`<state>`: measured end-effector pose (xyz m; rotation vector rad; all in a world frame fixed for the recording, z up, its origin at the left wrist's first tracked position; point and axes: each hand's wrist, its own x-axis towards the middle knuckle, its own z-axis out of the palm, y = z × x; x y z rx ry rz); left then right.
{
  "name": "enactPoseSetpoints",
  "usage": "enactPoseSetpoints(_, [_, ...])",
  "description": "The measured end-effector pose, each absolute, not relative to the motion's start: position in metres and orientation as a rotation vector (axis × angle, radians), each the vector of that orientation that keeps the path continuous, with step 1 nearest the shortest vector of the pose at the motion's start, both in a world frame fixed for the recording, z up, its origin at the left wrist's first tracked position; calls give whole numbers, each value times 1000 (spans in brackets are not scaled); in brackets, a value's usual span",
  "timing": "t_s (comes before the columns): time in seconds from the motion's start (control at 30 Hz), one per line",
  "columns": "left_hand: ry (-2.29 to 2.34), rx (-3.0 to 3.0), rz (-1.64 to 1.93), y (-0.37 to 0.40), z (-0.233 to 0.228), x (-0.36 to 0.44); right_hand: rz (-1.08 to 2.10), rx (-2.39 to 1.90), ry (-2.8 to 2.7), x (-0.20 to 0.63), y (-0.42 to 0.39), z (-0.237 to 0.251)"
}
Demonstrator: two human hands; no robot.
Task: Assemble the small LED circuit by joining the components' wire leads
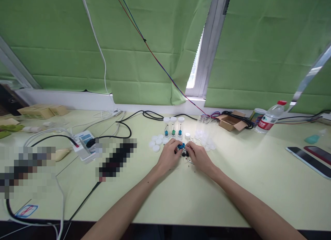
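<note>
My left hand (170,153) is closed on a small shiny blue part (181,146), whose exact kind I cannot make out. My right hand (198,154) pinches at the right side of the same blue part, with a thin metal piece between the fingers. Under the hands lie small black round pieces (185,153) and a short metal rod (190,162). Behind them stand three clear tubes with white caps (173,119), holding blue and green pieces. White round caps (156,148) are spread left of the hands, and translucent ones (207,145) right of them.
A power strip (84,145) with cables sits to the left, near a blurred dark object (117,160). At the back right are an open cardboard box (231,122), a can (258,116) and a water bottle (270,118). Phones (309,161) lie at the far right.
</note>
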<state>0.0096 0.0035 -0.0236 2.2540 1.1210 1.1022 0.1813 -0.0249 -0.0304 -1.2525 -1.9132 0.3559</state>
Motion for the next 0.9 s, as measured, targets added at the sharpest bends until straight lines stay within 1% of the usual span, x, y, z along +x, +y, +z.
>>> enactPoseSetpoints(0.73, [1132, 2372, 940, -1, -26, 12, 314, -1281, -1922, 180, -25, -29])
enactPoseSetpoints(0.9, [1101, 2388, 921, -1, -27, 12, 347, -1278, -1885, 181, -25, -31])
